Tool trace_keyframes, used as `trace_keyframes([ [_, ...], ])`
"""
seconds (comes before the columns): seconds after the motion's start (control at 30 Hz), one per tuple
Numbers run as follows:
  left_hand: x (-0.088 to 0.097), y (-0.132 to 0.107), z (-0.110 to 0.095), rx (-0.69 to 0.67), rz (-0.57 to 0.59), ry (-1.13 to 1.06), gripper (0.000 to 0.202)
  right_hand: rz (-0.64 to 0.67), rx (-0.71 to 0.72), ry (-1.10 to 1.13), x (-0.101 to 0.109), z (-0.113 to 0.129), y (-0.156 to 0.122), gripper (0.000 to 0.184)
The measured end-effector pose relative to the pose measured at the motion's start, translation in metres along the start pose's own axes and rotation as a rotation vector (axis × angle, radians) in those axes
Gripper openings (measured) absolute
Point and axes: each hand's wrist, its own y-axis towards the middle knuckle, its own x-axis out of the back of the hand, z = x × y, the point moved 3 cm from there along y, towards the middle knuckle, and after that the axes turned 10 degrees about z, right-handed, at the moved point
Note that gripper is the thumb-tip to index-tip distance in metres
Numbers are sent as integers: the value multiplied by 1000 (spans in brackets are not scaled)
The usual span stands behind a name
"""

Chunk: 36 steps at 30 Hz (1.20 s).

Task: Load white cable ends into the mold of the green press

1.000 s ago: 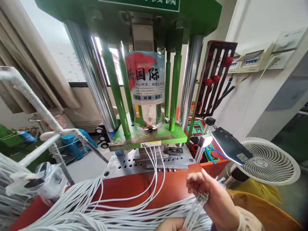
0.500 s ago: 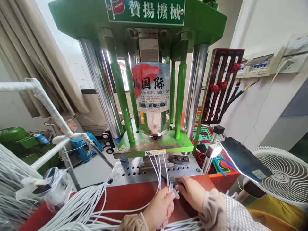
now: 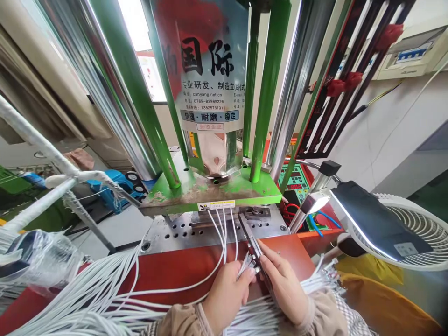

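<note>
While the left hand (image 3: 227, 289) is pinching a small bunch of clear connector ends (image 3: 247, 262), the right hand (image 3: 285, 289) is gripping a narrow dark metal bar (image 3: 249, 235); both hands are closed on their pieces, almost meeting above the red-brown desk (image 3: 290, 247). The bar is slanting away, its far end overlapping the perforated steel plate (image 3: 159, 240) in my view; contact I am not able to confirm. Handling, by my judgement: the right hand should be holding the bar steady, while the left should be presenting each end squarely and leaving slack, so nothing is twisting or tugging. Whether any end is sitting in the bar, I am not seeing; fingers are hiding it. Materials: the loose white cables (image 3: 105, 275) are looking smooth, round and pliant, sweeping in broad curves; four more are hanging from beneath the green press plate (image 3: 231, 190), whose paint is giving way to rough brownish patches. A polished metal column (image 3: 304, 70) is catching light; thin, glossy plastic wrap (image 3: 56, 261) is crumpling at far left.
</note>
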Motion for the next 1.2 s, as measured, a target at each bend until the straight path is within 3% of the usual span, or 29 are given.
trace_keyframes([
  [0.1, -2, 1, 2, -26, -15, -7, 39, -71, 46, -100, -1, 1, -4, 57],
  [0.27, 6, -1, -1, 56, 38, -140, 50, 110, -73, 161, -2, 0, 2, 57],
  [0.47, 13, -2, -8, 49, 88, -202, 50, 158, 33, 262, 0, 17, 3, 52],
  [0.63, 12, -4, -6, 50, 32, -171, 53, 227, 44, 224, -6, 24, 0, 52],
  [0.8, 12, -4, -5, 27, 53, -128, 55, 160, 62, 294, -2, 19, -2, 55],
  [1.2, 11, -9, -6, -22, -25, -25, 51, 243, 121, -9, 0, 21, -6, 60],
])
